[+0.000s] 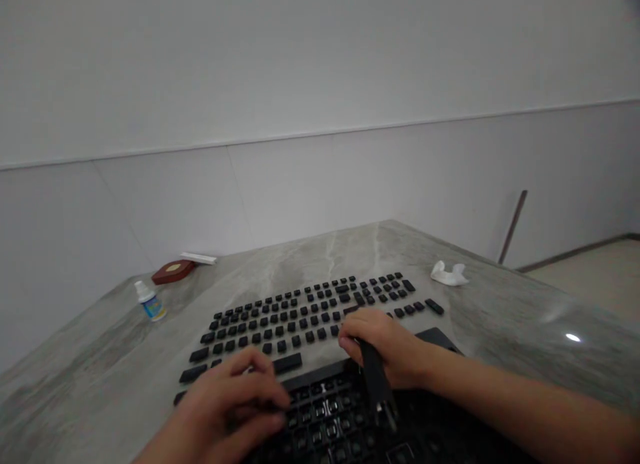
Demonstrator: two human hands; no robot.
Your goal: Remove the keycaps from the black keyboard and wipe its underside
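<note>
Aslant long axis | black tool [375, 377], right hand [390, 341] | prongs [386, 414] toward keyboard base [325, 417]

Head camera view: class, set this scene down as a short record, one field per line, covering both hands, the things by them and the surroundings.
Left hand: fingers bent, over the keyboard; whether it grips anything is unclear
Right hand: holds a black tool, its tip pointing down over the keyboard
Keyboard: black, nearest the wearer, uncovered key positions showing
Keycaps: black, loose, in rows beyond the keyboard
Table: grey, streaked
Far left: small bottle, red-brown object
Right: crumpled white piece
</note>
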